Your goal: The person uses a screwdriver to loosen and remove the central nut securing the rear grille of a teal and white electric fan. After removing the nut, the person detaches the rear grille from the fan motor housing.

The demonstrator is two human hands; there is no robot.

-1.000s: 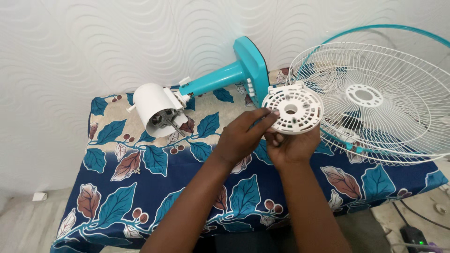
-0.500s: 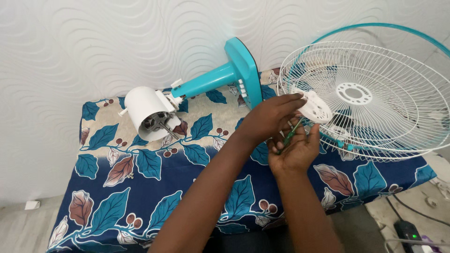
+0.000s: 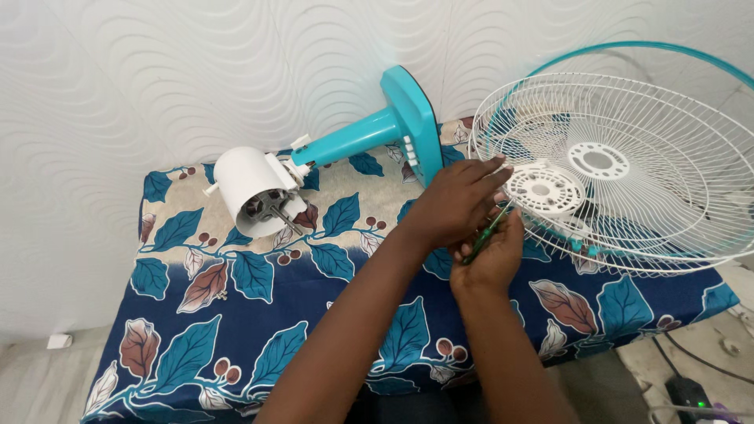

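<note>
Resting on the leaf-print tablecloth [image 3: 236,314], the white fan grille [image 3: 628,169] sits beside your hands; your left hand [image 3: 455,204] pinches the round white plastic disc [image 3: 543,189] against it, while your right hand [image 3: 491,255] grips a green-handled screwdriver [image 3: 483,233]

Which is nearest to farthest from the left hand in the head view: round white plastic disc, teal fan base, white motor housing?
From the left hand:
1. Round white plastic disc, touching its fingertips, to the right against the wire fan guard.
2. Teal fan base, behind the hand by the wall.
3. White motor housing, far left on the leaf-print cloth.
</note>
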